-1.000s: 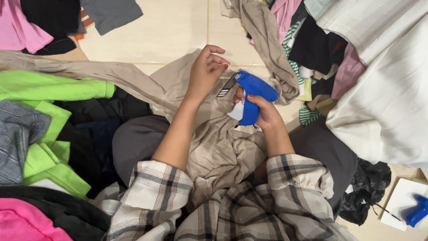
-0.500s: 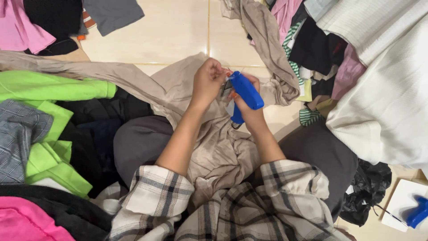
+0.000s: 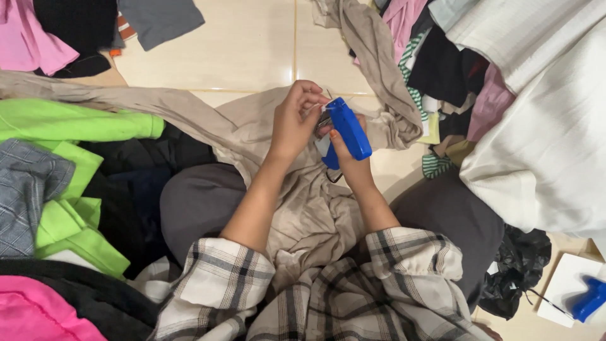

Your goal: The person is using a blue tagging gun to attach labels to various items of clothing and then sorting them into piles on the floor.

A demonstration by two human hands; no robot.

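The right hand [image 3: 344, 148] is wrapped tight around a blue tagging gun [image 3: 347, 129], with the fingers curled round its handle. The gun's front end points up and to the left, right at the fingertips of the left hand [image 3: 293, 120]. The left hand's fingers are pinched close together on a bit of the beige garment [image 3: 303, 202], just at the tip of the gun. A small tag [image 3: 324, 119] with dark stripes peeks out between the two hands, touching the gun; it is mostly hidden. The beige garment lies under both hands, bunched up in the person's lap, and it stretches far away to the left of the fingers. Both arms have plaid sleeves [image 3: 221, 284] rolled up. Left of the fingers, well apart, lies a bright green garment [image 3: 76, 126], and a grey checked cloth [image 3: 25, 189] sits beside that. Above the fingers is the bare tiled floor [image 3: 252, 44]. To the right of the fingers there is a heap of mixed clothes [image 3: 448, 69] and a big white cloth [image 3: 543, 145]. Far off at the lower right, a second blue tagging gun [image 3: 592, 300] rests on a white card [image 3: 565, 284], near a black plastic bag [image 3: 514, 271].
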